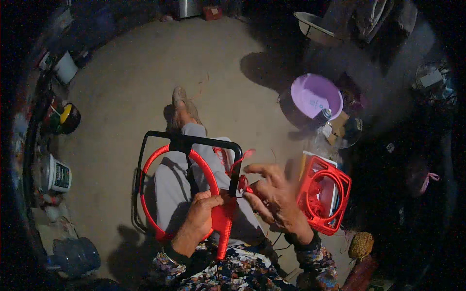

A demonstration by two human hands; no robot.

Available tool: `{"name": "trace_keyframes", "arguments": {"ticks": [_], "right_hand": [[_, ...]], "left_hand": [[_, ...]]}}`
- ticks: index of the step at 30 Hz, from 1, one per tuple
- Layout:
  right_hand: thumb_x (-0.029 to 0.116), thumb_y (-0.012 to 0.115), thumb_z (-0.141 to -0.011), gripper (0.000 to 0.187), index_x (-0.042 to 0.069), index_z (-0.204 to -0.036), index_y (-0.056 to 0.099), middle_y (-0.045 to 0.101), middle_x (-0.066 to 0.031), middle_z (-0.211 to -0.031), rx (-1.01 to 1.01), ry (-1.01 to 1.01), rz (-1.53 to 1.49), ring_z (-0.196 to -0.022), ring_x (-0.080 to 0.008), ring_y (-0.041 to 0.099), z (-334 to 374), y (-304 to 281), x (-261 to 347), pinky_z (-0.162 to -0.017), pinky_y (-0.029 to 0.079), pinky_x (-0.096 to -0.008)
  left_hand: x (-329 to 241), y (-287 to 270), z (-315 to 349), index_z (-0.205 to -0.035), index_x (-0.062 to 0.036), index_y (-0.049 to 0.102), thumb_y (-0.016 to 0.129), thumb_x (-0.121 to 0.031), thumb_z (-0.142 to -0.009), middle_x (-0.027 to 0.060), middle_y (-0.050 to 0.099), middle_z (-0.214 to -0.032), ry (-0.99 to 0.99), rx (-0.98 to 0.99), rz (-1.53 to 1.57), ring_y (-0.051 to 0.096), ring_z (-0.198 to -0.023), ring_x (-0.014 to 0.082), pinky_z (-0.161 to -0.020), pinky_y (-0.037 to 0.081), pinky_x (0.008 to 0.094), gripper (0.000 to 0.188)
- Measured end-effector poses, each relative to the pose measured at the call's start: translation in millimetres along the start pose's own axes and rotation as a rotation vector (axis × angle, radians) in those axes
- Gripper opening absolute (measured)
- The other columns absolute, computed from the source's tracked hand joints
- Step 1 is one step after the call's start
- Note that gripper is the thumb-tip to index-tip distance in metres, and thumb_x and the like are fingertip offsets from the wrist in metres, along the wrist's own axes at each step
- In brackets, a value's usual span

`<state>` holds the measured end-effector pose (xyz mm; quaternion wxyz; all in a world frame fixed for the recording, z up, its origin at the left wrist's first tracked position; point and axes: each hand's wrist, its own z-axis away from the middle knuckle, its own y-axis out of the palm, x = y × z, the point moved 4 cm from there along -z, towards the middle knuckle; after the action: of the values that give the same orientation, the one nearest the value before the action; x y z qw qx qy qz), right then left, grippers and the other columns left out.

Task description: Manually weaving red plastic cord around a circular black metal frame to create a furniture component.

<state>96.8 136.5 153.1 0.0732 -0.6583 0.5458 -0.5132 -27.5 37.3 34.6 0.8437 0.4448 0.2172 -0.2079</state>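
Across my lap lies a frame with a black rectangular outer bar (199,139) and an inner ring wrapped in shiny red cord (208,169). My left hand (200,216) is closed around the red-wrapped part at the ring's right side, its thumb on top. Just right of the black bar, my right hand (274,199) pinches a small bundle of red cord (244,184) near its thumb, with the index finger held out. A loose red strand stands up by the bar's upper right corner. The palm side of my left hand is hidden.
Beside my right forearm stands a similar red frame (310,220) with red cord inside its ring. Farther off are a purple basin (315,94) and a pale basin (315,31). To the left stand a white bucket (59,174) and a clear plastic bottle (77,254).
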Motion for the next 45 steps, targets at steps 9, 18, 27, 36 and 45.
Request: {"name": "trace_keyframes", "arguments": {"ticks": [9, 18, 27, 36, 45], "right_hand": [[0.010, 0.063, -0.083, 0.014, -0.002, -0.090, 0.062, 0.060, -0.0123, -0.105, -0.142, 0.247, 0.178, -0.088, -0.0242, 0.060, 13.7, -10.3, -24.7, -0.076, 0.047, -0.0325], [0.008, 0.062, -0.084, 0.011, 0.000, -0.092, 0.062, 0.061, -0.0123, -0.095, -0.094, 0.253, -0.085, -0.080, -0.0264, 0.057, -2.0, -1.5, -11.9, -0.070, 0.046, -0.0320], [0.018, 0.052, -0.095, 0.023, 0.001, -0.107, 0.059, 0.060, -0.0043, -0.080, -0.049, 0.596, -0.483, -0.072, -0.0125, 0.055, 21.6, 6.4, -76.4, -0.066, 0.043, -0.0256], [0.021, 0.052, -0.096, 0.032, -0.002, -0.118, 0.054, 0.062, -0.0079, -0.083, -0.106, 0.610, -0.569, -0.071, -0.0137, 0.060, 16.2, -1.9, -70.4, -0.068, 0.046, -0.0256], [0.020, 0.054, -0.091, 0.017, 0.004, -0.093, 0.056, 0.057, -0.0050, -0.094, -0.410, 0.579, -0.786, -0.082, -0.0137, 0.055, 5.4, -24.2, -73.1, -0.074, 0.045, -0.0239]], "left_hand": [[-12.6, 2.5, 10.0, -0.088, 0.0025, 0.060, 0.060, -0.014, -0.082, 0.0150, 0.065, -0.081, -0.033, 0.076, -0.034, 0.065, -0.065, 0.0237, -0.064, 0.052, 0.0344, 0.017], [-5.3, -5.0, 3.8, -0.087, 0.0025, 0.058, 0.061, -0.013, -0.082, 0.0161, 0.064, -0.078, -0.055, 0.043, -0.012, 0.065, -0.063, 0.0251, -0.060, 0.052, 0.0339, 0.017], [-10.1, -2.1, 6.3, -0.087, 0.0024, 0.058, 0.063, -0.011, -0.080, 0.0177, 0.065, -0.078, -0.016, 0.051, 0.033, 0.065, -0.063, 0.0262, -0.059, 0.053, 0.0358, 0.015], [-5.7, -4.8, 3.4, -0.085, 0.0019, 0.058, 0.063, -0.010, -0.080, 0.0181, 0.065, -0.079, -0.020, 0.066, 0.034, 0.065, -0.063, 0.0263, -0.061, 0.053, 0.0362, 0.014], [-6.1, -6.0, 2.2, -0.089, 0.0019, 0.057, 0.063, -0.010, -0.081, 0.0176, 0.065, -0.080, -0.036, 0.061, 0.037, 0.065, -0.064, 0.0269, -0.061, 0.053, 0.0361, 0.016]]}}
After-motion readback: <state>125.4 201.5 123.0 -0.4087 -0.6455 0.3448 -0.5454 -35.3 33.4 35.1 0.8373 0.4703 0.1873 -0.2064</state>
